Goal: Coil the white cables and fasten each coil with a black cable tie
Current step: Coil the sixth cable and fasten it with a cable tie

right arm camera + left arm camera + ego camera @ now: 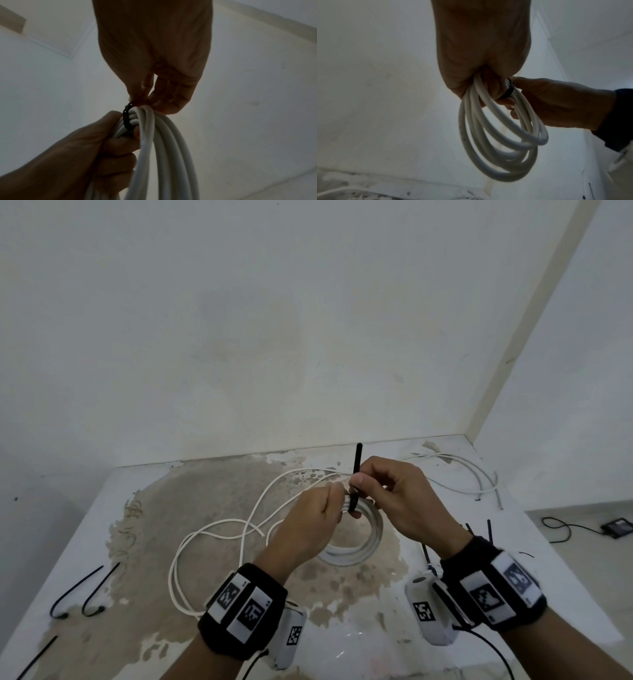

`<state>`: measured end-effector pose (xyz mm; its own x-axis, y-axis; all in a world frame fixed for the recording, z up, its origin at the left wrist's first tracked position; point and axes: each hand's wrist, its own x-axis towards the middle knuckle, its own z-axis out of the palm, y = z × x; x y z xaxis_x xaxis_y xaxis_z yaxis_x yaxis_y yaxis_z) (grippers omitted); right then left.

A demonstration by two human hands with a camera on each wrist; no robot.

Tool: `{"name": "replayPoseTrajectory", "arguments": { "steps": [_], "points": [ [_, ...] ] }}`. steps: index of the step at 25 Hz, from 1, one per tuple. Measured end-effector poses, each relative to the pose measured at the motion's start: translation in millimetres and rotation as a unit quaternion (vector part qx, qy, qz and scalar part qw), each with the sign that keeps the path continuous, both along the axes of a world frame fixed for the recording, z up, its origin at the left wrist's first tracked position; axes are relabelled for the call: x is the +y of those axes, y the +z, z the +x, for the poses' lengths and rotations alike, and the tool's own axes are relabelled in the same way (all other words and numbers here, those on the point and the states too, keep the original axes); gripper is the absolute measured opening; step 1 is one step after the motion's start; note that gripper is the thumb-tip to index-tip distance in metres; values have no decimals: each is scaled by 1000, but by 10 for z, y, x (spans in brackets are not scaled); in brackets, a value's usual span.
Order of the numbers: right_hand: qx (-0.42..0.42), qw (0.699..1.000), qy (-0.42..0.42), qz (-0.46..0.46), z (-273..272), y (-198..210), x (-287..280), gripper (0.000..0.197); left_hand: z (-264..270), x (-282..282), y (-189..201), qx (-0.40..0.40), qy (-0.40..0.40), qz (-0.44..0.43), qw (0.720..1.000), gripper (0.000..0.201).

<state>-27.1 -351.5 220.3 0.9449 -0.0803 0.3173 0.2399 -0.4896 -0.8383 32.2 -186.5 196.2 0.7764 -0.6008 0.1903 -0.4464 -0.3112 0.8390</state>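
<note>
Both hands met above the tabletop [102, 508], and the white cable coil [356, 546] hung between them, lifted clear of the stained surface. The left hand [308, 529] had its fingers [116, 146] curled tight round the gathered strands at the top of the coil. Right beside it, the right hand [404, 501] pinched the black cable tie [356, 470] between thumb and forefinger; the tie's loop [126, 119] wrapped the bundle, and its free tail stood straight up above the coil. Whether the tie was drawn fully snug was hard to judge, since both wrist views were dim.

To the left of the coil, a loose white cable [212, 539] sprawled in open loops on the tabletop. Beyond the coil to the right lay another white cable [462, 474], uncoiled. Far left of the coil, spare black ties [82, 590] lay near the tabletop's edge, and more ties [489, 530] lay close by on the coil's right.
</note>
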Motion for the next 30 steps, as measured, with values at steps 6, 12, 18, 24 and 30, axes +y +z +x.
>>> {"name": "replayPoseTrajectory", "arguments": {
  "steps": [6,12,18,24,30],
  "points": [
    [76,992,-45,93,-6,-102,38,26,-65,-9,-38,-113,-10,36,993,42],
    [66,987,-73,123,-60,-227,122,28,-23,-24,-79,-16,-49,48,997,50],
    [112,983,-21,142,-198,-216,48,29,-75,-130,-31,243,17,33,969,45],
    [224,942,-59,242,-303,-403,78,26,-203,-204,-147,134,22,160,978,40],
    [266,905,-85,319,-324,-469,90,30,-327,-233,-499,-59,89,60,993,29]
  ]
}}
